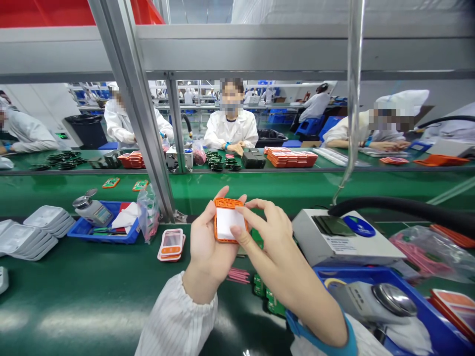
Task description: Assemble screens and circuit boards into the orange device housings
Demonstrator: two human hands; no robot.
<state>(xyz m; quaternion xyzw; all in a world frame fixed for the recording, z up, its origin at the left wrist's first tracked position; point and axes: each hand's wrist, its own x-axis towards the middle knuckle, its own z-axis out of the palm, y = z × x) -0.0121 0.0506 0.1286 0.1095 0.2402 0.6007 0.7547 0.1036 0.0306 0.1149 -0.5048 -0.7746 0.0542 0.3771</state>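
Note:
My left hand (208, 244) grips a small orange-framed part with a white face (228, 221), held upright above the green bench. My right hand (269, 237) reaches across from the right, its thumb and fingertips pinching the part's right edge and top corner. Just left of my hands lies a short stack of pink-and-orange frames (171, 244). Below my hands, pink strips (238, 275) and small green circuit boards (266, 295) lie on the mat.
A white box device (345, 240) sits right of my hands, with a blue tray (438, 316) holding a metal dispenser in front of it. At the left are a blue tray (104, 230) and white moulded trays (31, 232). Other workers sit beyond the green conveyor (260, 190).

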